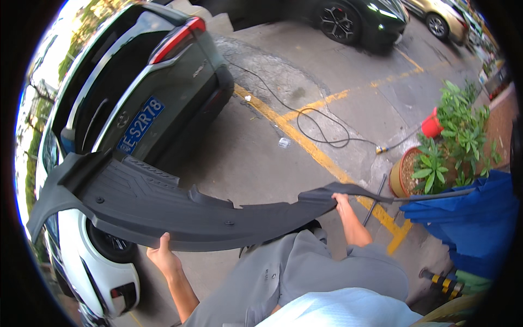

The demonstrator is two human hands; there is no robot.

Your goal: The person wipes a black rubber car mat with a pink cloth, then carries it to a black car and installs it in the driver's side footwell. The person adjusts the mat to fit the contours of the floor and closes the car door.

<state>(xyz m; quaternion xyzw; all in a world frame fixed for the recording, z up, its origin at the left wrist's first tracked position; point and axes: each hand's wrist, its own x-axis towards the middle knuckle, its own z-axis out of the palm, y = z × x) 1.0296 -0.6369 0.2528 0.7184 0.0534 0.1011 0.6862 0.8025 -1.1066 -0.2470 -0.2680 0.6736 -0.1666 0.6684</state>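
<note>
The left grip clasped the near edge of the black mat, the right grip its right part; beyond it stood 1 grey car.

From my end I can't make out most fingers of the left hand or the right hand — the black moulded mat covers them. It also hides part of the white car's wheel; the top edge crops the dark car — and a pale scrap is too small to identify.
</note>
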